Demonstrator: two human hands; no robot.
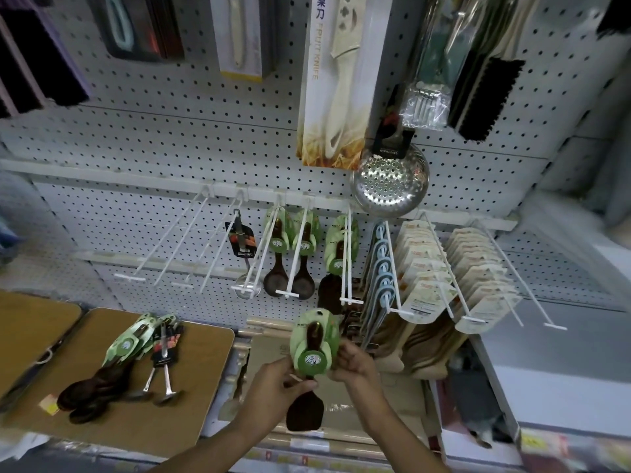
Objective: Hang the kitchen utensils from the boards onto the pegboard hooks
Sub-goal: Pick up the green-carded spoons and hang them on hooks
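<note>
Both hands (278, 377) seemingly around spatula (312, 363)

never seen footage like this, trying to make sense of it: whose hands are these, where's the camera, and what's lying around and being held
There is no machine. One wide-angle camera worn on a person's head looks forward and down at a shop pegboard. The left hand and right hand together hold a dark wooden spatula on a green card. On the brown board to the left lie more green-carded wooden spoons and two metal ladles. Similar utensils already hang on the white hooks above.
</note>
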